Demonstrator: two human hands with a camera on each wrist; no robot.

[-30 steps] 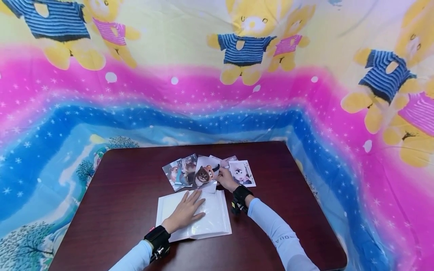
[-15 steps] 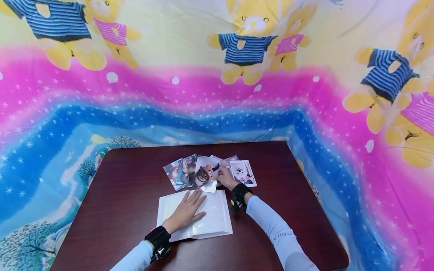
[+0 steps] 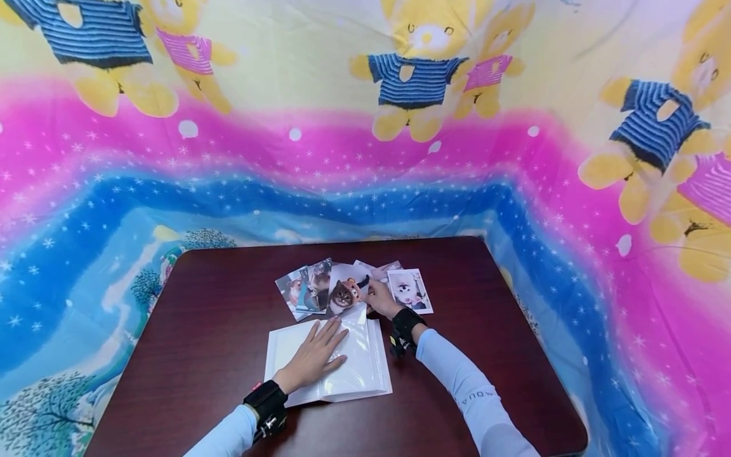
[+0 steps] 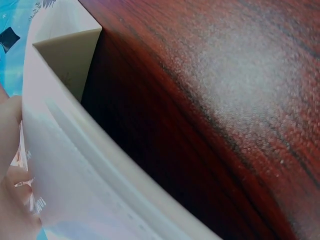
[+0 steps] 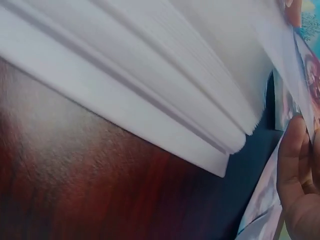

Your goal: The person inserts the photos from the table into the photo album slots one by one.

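Your head cam looks forward and down from above, far enough back to take in the whole tabletop (image 3: 217, 304), the open album (image 3: 365, 368), both forearms and the cloth backdrop (image 3: 342, 158) behind. Left wrist cam sits almost on the wood, hard against the album's (image 4: 75, 165) near edge, with only a sliver of your fingers (image 4: 10, 130) at frame left. Right wrist cam is just as low and close on the opposite page stack (image 5: 165, 85), so all three views share the album and tabletop.
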